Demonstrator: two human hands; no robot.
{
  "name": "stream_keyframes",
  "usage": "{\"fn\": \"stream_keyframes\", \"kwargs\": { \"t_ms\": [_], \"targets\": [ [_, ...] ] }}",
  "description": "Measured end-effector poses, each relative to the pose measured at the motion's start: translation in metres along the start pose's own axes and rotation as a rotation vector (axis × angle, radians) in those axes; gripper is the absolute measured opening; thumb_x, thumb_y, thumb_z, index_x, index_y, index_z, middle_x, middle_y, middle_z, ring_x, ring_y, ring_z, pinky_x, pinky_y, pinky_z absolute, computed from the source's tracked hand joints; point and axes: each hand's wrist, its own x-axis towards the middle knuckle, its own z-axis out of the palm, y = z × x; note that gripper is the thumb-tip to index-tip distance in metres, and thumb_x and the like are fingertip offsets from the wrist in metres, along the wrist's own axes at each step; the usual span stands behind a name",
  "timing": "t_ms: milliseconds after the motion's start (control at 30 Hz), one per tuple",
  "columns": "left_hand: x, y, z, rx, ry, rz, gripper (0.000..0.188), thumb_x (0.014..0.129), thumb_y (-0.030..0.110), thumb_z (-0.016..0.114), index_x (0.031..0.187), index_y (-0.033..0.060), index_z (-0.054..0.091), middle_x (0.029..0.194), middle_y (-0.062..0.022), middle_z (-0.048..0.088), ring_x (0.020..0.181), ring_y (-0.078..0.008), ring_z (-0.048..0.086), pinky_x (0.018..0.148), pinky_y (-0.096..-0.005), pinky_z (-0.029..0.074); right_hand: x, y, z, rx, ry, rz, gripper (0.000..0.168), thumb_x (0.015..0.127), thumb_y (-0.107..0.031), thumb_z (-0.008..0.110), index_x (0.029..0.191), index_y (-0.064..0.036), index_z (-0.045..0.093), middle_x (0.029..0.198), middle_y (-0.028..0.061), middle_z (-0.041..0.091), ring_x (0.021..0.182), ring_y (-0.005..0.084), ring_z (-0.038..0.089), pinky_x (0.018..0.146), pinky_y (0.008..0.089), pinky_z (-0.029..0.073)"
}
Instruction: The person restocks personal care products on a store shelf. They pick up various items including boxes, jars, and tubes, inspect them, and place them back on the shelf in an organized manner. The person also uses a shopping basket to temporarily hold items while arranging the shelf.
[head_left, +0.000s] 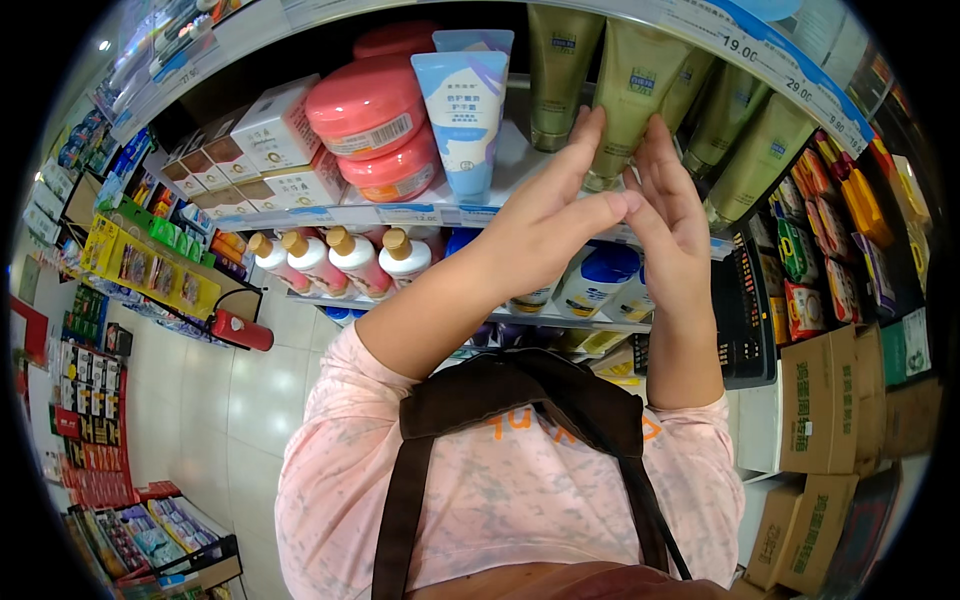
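A green squeeze tube (641, 82) stands cap down on the white shelf, between my two hands. My left hand (559, 202) touches its left side with the fingertips, and my right hand (667, 202) touches its right side; the thumb tips meet in front of its lower end. Another green tube (562, 75) stands to the left, and several more stand behind and to the right, one of them (761, 157) near the shelf's right end. Left of the hands is a blue and white hand cream tube (465, 112), beside stacked pink jars (367, 105) and small white boxes (277, 124).
White bottles with gold caps (352, 259) and blue-capped bottles (600, 277) fill the shelf below. The price rail (750, 52) of the upper shelf curves overhead. A fire extinguisher (240, 330) is at the left, across the aisle. Cardboard boxes (817, 405) are stacked at the right, below hanging snack packets (832, 225).
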Motion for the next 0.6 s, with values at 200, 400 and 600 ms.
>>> {"fn": "stream_keyframes", "kwargs": {
  "t_ms": [200,400,600],
  "targets": [
    [-0.007,-0.001,-0.012,-0.013,0.032,0.052,0.075,0.09,0.019,0.049,0.139,-0.0142,0.004,0.149,-0.0279,0.002,0.14,-0.0297,-0.003,0.112,-0.0352,0.005,0.005,0.004,0.014,0.025,-0.086,-0.022,0.071,0.087,-0.004,0.058,0.142,0.006,0.016,0.147,0.018,0.026,0.136,0.0252,0.025,0.11,0.0395,0.019],
    [-0.01,0.001,-0.015,-0.001,0.079,0.068,0.075,0.089,0.02,0.049,0.139,-0.015,0.005,0.149,-0.0277,0.003,0.141,-0.0301,-0.003,0.112,-0.0354,0.004,0.009,0.016,0.017,0.013,-0.101,-0.004,0.07,0.087,-0.004,0.058,0.143,0.004,0.017,0.149,0.0176,0.019,0.136,0.0246,0.024,0.11,0.0396,0.019],
    [-0.011,0.0,-0.018,-0.002,0.089,0.054,0.076,0.089,0.021,0.049,0.139,-0.0152,0.004,0.149,-0.0272,0.003,0.141,-0.0296,-0.003,0.112,-0.0357,0.005,0.01,0.02,0.019,0.004,-0.117,0.011,0.071,0.087,-0.005,0.059,0.143,0.002,0.017,0.151,0.0183,0.015,0.137,0.0253,0.022,0.111,0.0391,0.018]
  ]
}}
